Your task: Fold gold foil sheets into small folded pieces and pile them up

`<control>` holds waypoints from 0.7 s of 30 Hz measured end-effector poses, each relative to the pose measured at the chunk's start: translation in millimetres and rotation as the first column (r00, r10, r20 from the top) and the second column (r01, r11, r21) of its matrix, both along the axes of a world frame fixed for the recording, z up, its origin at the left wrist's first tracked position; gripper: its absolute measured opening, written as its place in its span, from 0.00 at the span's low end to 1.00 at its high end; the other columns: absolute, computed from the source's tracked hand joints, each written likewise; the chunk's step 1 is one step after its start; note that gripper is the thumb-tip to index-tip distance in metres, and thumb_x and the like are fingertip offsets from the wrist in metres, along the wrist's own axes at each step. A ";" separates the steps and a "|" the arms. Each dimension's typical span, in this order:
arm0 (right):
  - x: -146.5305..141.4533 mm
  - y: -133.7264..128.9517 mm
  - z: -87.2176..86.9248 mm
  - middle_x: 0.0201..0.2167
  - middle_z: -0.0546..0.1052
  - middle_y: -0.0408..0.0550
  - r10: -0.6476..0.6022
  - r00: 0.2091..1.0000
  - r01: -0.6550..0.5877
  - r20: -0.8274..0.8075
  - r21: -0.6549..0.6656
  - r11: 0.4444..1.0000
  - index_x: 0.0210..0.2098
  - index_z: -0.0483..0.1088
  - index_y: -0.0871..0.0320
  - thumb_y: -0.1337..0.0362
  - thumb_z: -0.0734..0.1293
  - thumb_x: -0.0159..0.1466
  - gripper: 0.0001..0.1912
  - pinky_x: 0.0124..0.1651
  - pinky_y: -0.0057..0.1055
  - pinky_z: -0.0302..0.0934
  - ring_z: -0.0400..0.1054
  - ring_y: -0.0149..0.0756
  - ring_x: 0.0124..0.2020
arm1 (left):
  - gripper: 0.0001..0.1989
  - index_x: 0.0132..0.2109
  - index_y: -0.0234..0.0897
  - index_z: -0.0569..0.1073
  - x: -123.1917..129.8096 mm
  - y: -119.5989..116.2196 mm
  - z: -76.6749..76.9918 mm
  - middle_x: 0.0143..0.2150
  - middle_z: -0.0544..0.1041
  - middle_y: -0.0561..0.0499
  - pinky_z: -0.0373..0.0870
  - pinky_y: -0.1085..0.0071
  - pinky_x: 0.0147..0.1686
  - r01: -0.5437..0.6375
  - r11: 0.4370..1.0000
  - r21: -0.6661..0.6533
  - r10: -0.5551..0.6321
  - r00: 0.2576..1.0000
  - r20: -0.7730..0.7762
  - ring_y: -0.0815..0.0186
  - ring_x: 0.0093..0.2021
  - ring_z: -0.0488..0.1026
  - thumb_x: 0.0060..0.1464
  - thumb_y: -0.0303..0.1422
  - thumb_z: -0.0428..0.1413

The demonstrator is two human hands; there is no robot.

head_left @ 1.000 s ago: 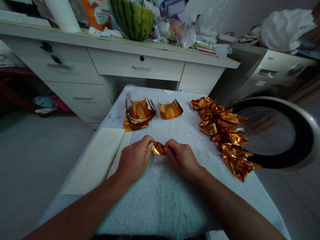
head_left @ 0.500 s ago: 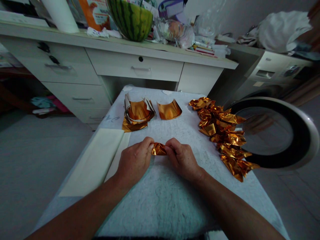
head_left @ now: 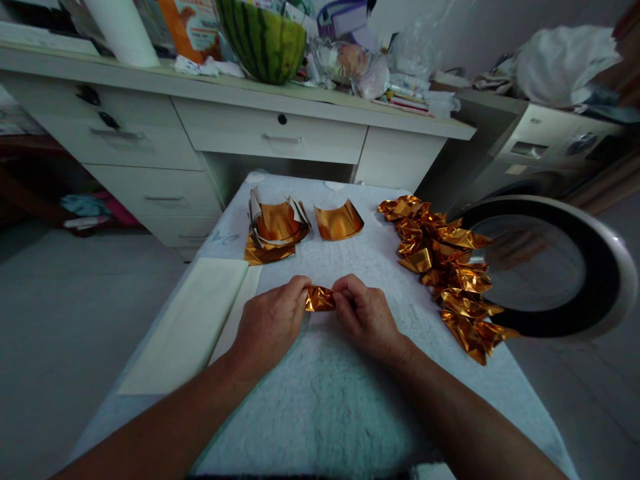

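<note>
A small crinkled piece of gold foil [head_left: 320, 299] is stretched between my two hands above the cloth-covered table. My left hand [head_left: 273, 320] pinches its left end, and my right hand [head_left: 367, 317] pinches the right end. Beyond them lies a single curved gold sheet [head_left: 339, 221]. To its left sits a stack of curled gold sheets [head_left: 277, 223] with pale backs. Folded gold foil pieces [head_left: 443, 260] form a long, overlapping pile on the right side.
Pale paper sheets [head_left: 187, 323] lie on the table's left side. Behind the table is a white desk [head_left: 280, 137] bearing a cut watermelon [head_left: 263, 43] and plastic bags. An open round washing machine door [head_left: 613, 267] stands beside the table's right edge.
Both hands still pinch the foil and have shifted very slightly. Slightly more of the foil's surface shows between them, with its creases changed.
</note>
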State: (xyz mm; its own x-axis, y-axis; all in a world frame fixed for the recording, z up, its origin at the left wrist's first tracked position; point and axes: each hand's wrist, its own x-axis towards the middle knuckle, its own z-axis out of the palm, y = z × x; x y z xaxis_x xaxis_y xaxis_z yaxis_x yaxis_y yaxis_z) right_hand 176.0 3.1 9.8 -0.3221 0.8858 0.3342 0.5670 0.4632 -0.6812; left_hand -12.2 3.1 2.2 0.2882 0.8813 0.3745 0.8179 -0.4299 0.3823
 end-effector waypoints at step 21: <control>2.1 0.5 0.7 0.23 0.72 0.40 -0.029 0.993 0.026 0.119 0.032 0.999 0.34 0.64 0.56 0.64 0.57 0.69 0.08 0.28 0.24 0.54 0.64 0.28 0.22 | 0.11 0.42 0.41 0.72 0.5 0.1 8.6 0.35 0.79 0.54 0.69 0.71 0.34 0.096 0.987 -0.127 -0.069 0.978 0.198 0.66 0.34 0.77 0.66 0.35 0.45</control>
